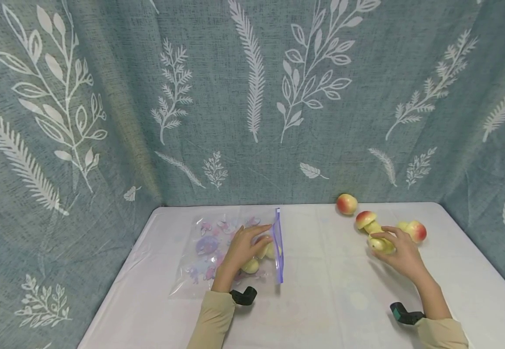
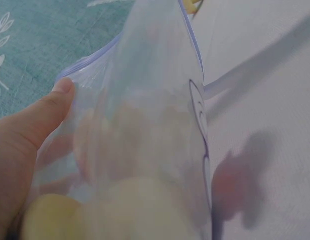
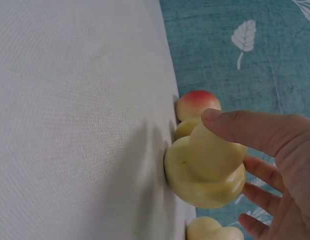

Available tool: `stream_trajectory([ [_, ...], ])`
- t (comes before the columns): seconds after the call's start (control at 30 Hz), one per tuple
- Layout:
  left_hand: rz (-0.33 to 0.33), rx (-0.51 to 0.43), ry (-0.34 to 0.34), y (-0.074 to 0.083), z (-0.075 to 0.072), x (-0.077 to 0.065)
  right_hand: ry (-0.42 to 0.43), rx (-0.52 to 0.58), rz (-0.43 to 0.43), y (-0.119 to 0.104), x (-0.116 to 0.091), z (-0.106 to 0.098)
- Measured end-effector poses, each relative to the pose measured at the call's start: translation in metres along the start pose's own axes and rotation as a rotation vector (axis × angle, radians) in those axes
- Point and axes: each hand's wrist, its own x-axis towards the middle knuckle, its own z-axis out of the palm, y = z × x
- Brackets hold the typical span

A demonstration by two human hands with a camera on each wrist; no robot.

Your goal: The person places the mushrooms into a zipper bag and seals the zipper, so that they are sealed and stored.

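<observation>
Left hand (image 1: pixel 242 248) on bag (image 1: pixel 208 251) (purple-edged), right hand (image 1: pixel 404 255) around mushroom (image 3: pixel 204 187).

Head camera: above worktop (image 1: pixel 317 281), facing forward-down toward curtain (image 1: pixel 217 97). Left wrist camera: close range; bag (image 2: pixel 145 125) shared with head view. Right wrist camera: close range, rolled sideways; mushrooms (image 3: pixel 207 187) shared with head view.

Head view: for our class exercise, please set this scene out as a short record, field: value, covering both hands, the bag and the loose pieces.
Left hand: grips a clear plastic bag with purple zip strip and pink-and-purple printed figures
Bag contents: yellow rounded pieces, exact count unclear
Right hand: holds a yellow mushroom-shaped piece between thumb and fingers
Other pieces: three red-and-yellow rounded pieces beyond the right hand
Surface: white cloth-covered table
Backdrop: blue-green curtain with white leaf prints
</observation>
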Motion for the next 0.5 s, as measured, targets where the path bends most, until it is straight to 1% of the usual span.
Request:
stream_trajectory([
  [0.27,0.007,-0.009,0.001,-0.0018,0.0012,-0.0001,0.014,-0.007,-0.005,0.0009,-0.0009,0.0021],
  [0.5,0.008,-0.006,0.007,-0.0026,0.0015,-0.0004,0.004,0.0,0.025,-0.0012,-0.0011,0.0005],
])
